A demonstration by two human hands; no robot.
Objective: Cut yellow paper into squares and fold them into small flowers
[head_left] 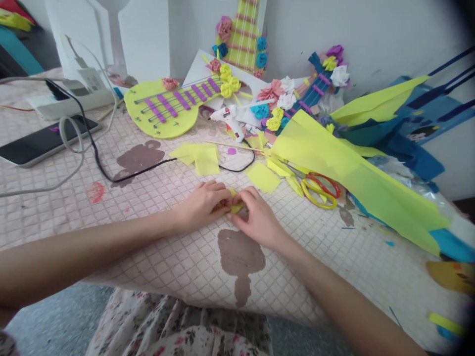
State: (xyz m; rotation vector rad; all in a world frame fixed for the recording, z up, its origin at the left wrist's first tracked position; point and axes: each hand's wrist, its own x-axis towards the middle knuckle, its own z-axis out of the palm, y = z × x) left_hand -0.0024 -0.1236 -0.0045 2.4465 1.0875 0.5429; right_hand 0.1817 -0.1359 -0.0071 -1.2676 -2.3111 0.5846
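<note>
My left hand (202, 202) and my right hand (256, 215) meet near the table's front edge, fingers pinched together on a small yellow piece of foam paper (233, 205) that lies between them on the checked tablecloth (156, 247). Most of the piece is hidden under my fingers. Loose yellow foam squares (202, 157) lie just beyond my hands, and another yellow square (262, 177) sits to the right of them.
Yellow-handled scissors (321, 188) lie right of my hands beside a large yellow-green sheet (356, 173). A white glue gun (232, 121) with a black cord, a yellow foam guitar (174, 104) and paper flowers fill the back. A phone (40, 143) and power strip (70, 99) are at the left.
</note>
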